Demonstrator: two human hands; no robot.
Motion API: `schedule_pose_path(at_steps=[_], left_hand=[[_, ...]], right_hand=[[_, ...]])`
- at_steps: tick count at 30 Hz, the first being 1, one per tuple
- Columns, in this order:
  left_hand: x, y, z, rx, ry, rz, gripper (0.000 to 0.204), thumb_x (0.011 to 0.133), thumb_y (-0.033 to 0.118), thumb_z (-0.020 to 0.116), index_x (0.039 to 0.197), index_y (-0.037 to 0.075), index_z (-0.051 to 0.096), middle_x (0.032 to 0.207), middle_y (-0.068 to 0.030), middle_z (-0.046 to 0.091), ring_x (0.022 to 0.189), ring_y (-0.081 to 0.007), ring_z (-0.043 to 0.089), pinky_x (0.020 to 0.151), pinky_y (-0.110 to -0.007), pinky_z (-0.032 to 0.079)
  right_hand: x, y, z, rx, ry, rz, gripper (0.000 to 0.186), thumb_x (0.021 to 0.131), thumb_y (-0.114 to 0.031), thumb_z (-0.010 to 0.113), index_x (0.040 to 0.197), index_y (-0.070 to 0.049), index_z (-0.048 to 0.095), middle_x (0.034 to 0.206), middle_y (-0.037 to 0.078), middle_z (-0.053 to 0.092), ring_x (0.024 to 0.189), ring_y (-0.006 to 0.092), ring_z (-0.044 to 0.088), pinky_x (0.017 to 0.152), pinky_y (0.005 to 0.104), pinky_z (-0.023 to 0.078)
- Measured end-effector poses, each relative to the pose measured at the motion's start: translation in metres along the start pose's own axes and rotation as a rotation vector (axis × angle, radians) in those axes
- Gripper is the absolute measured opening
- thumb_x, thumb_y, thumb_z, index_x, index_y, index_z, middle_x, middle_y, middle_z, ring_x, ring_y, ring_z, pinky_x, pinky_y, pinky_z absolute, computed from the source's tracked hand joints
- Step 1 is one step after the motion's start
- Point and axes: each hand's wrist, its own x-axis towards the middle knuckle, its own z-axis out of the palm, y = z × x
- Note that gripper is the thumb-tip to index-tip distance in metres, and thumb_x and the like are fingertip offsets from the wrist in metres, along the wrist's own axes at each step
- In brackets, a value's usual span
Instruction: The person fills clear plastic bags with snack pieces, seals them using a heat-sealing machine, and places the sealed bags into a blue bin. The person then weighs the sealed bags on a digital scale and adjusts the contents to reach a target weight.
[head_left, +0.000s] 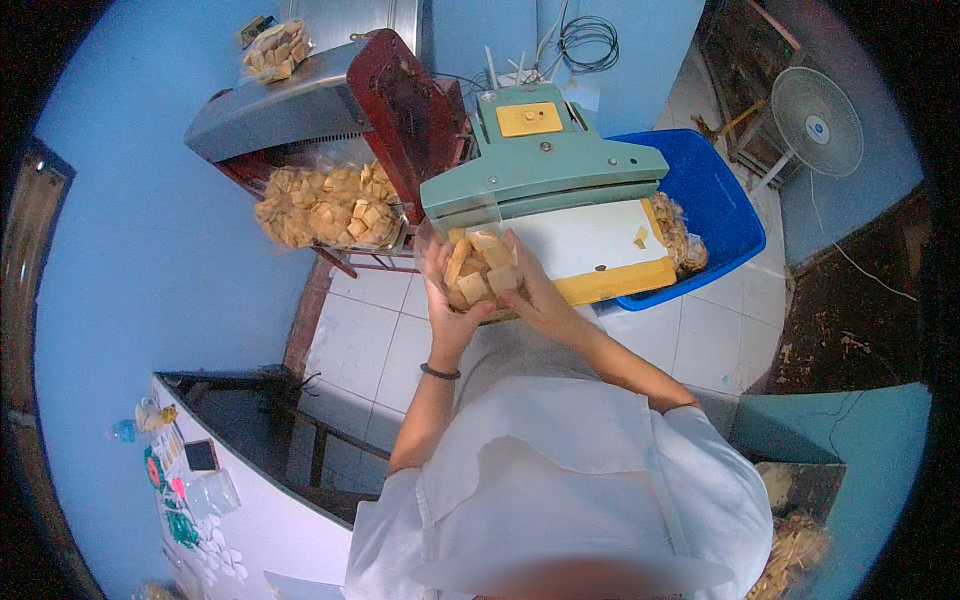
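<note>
Left hand (448, 312) and right hand (540, 295) clasp one clear plastic bag (480, 262) of square snacks (472, 289), beside one green bag sealer's (545, 165) left edge. Some fingers seem hidden behind it.

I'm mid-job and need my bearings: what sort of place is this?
Probably a small food-packing workroom: there is what looks like a green bag sealer, a clear bag of pale chunks held between the left hand and right hand, and more filled bags heaped to the left.

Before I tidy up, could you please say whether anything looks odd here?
A small tan fragment seems to lie loose on the white platform of the green bag sealer; odd, since the held tan pieces are bagged.
</note>
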Motion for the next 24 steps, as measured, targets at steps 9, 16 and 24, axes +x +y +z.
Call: schedule_pose_path(at_steps=[9,16,24], left_hand=[[0.0,0.011,0.015,0.248,0.148,0.165,0.051,0.102,0.04,0.047,0.126,-0.003,0.06,0.155,-0.0213,0.033,0.145,-0.0351,0.029,0.118,-0.044,0.022],[0.029,0.022,-0.031,0.006,-0.088,-0.042,0.01,0.091,0.007,0.062,0.092,0.001,0.07,0.14,-0.0197,0.053,0.134,-0.0292,0.046,0.112,-0.041,0.032],[0.02,0.041,-0.025,0.142,0.03,0.109,0.01,0.089,0.003,0.066,0.097,-0.001,0.071,0.126,-0.0148,0.061,0.124,-0.0252,0.053,0.104,-0.038,0.041]], right_hand=[[0.011,-0.046,0.004,0.11,0.169,-0.031,0.041,0.101,-0.018,0.048,0.139,-0.001,0.051,0.155,0.021,0.032,0.143,0.0319,0.033,0.116,0.0387,0.025],[0.061,-0.04,-0.044,0.225,-0.088,0.09,0.017,0.089,-0.012,0.066,0.1,-0.003,0.075,0.126,0.014,0.062,0.117,0.0237,0.059,0.1,0.0344,0.044],[0.048,-0.06,-0.038,0.057,0.123,-0.004,0.013,0.084,-0.005,0.071,0.096,-0.002,0.076,0.1,0.009,0.071,0.097,0.0204,0.066,0.087,0.0301,0.051]])
